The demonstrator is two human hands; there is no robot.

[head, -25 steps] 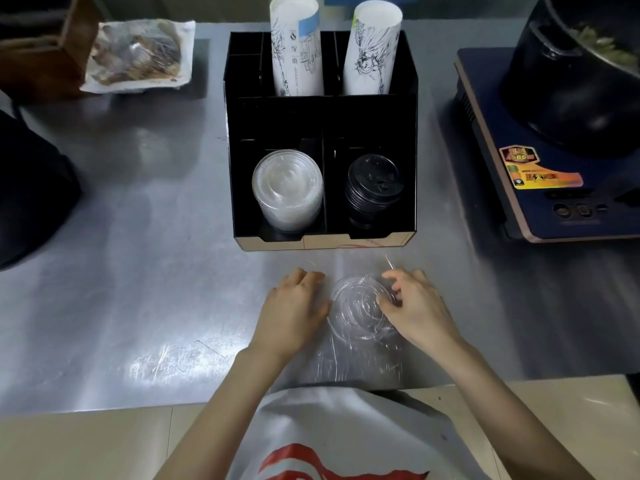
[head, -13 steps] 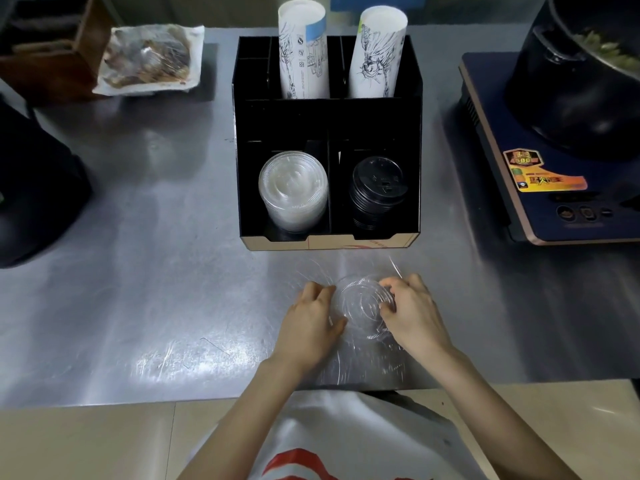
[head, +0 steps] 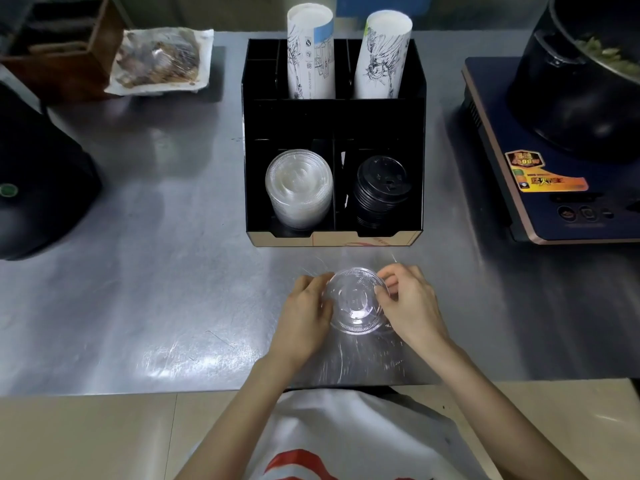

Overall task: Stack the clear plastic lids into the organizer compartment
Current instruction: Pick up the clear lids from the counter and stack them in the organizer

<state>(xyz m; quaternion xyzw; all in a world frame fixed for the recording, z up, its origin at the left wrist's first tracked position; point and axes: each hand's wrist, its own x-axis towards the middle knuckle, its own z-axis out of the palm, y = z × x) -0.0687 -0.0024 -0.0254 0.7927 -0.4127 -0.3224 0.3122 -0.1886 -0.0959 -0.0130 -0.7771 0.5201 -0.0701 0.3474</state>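
Note:
A small stack of clear plastic lids [head: 356, 299] sits just above the steel counter, near its front edge. My left hand [head: 304, 313] grips the stack's left rim and my right hand [head: 408, 303] grips its right rim. A clear plastic sleeve [head: 363, 362] lies under and behind the stack. The black organizer [head: 332, 119] stands right behind my hands. Its front left compartment holds a tilted stack of clear lids [head: 298, 188]. Black lids [head: 381, 188] fill the front right compartment.
Two rolled printed paper sleeves [head: 311, 53] stand in the organizer's back compartments. An induction cooker [head: 554, 188] with a black pot [head: 585, 81] is at the right. A black appliance [head: 38, 188] sits at the left, a wrapped food tray [head: 159, 60] and wooden box [head: 59, 46] at back left.
Both hands have closed in on the lid stack from its sides and lifted it slightly towards the organizer. The stacks in the organizer are unchanged.

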